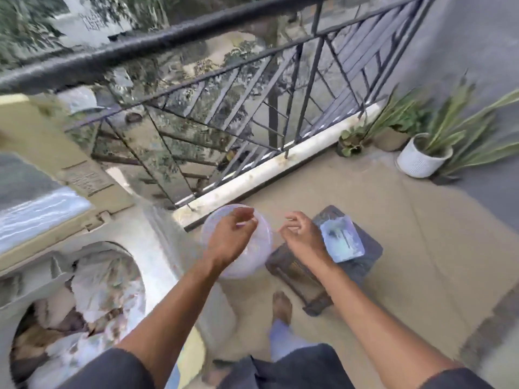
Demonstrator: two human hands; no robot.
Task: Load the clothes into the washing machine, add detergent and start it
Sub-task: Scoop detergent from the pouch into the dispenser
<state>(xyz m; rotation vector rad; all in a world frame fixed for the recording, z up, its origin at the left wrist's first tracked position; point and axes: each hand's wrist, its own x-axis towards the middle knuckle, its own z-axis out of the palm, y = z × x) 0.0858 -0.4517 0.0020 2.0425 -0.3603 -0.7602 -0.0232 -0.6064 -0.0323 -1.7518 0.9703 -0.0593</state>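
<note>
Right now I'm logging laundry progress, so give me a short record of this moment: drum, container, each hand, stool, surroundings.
drum: washing machine lid open, clothes piled inside
container: round translucent tub, right of the machine; contents not discernible
left hand: over the tub, fingers curled at its top; grip blurred
right hand: beside the tub, fingers loosely curled, holding nothing
stool: dark stool on the floor, flat pale packet on top
surroundings: balcony railing, potted plants far right

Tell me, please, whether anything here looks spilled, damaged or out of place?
Nothing looks spilled or broken. The clothes sit in the washer's open drum, and the left hand is over a white tub. The picture is blurred, so small faults could be missed.
</note>
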